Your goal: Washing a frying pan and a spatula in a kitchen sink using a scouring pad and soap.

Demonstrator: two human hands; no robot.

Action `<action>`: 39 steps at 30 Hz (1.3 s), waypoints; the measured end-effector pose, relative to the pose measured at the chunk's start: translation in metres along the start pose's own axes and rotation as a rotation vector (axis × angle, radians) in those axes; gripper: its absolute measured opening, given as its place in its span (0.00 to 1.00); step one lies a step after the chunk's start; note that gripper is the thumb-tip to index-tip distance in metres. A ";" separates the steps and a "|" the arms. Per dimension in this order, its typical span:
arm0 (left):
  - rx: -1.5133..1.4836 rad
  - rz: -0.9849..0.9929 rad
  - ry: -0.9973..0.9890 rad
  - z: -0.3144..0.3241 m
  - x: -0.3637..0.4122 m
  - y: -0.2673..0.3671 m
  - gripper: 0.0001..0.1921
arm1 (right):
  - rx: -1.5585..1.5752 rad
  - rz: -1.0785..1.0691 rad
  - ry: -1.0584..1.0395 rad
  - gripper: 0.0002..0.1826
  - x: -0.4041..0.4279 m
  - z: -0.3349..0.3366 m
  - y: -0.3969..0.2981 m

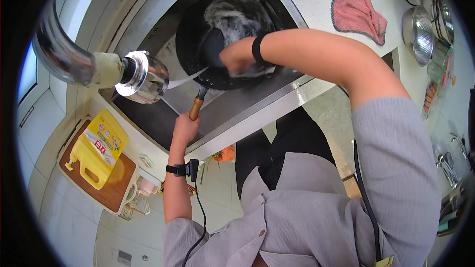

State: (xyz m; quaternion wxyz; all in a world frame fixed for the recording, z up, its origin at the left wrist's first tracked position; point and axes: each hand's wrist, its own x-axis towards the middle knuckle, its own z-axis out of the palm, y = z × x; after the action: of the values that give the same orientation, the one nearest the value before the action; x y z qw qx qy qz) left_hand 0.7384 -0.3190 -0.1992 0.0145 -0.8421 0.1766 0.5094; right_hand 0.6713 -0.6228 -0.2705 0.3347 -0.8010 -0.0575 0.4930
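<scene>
A black wok (188,50) rests tilted in the stainless steel sink (245,98), with whitish suds (224,15) across its inside. My left hand (185,129) is closed around the wok's wooden handle (196,108). Inside the wok, my right hand (239,56) reaches down against the wall with its fingers curled and slightly blurred. Whether something lies under those fingers is hidden. From the chrome faucet head (144,77), a thin stream of water (188,78) runs to the wok's near left edge.
The faucet's curved pipe (63,40) juts in from the left. A yellow plastic jug (99,152) lies on a brown board (120,181). A red cloth (356,11) is on the right counter, near a metal colander (418,35). Cables hang beside both my arms.
</scene>
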 end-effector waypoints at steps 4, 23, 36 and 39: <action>0.020 0.037 0.026 -0.002 0.003 0.008 0.14 | 0.102 -0.164 0.619 0.15 0.041 0.001 -0.007; 0.029 0.064 -0.011 0.008 0.018 0.012 0.14 | -0.304 -0.032 0.850 0.14 0.033 -0.028 0.050; -0.013 -0.054 -0.052 0.004 0.005 -0.001 0.14 | -0.028 -0.182 0.397 0.17 0.022 -0.008 -0.024; 0.016 0.017 -0.017 0.006 0.009 0.010 0.14 | -0.313 -0.010 0.829 0.18 0.033 -0.025 0.030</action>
State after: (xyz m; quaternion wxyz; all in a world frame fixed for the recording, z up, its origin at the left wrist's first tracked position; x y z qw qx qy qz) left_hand 0.7340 -0.3300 -0.2079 0.0184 -0.8360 0.1877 0.5154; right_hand 0.7020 -0.6439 -0.3059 0.2063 -0.9718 0.0037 0.1139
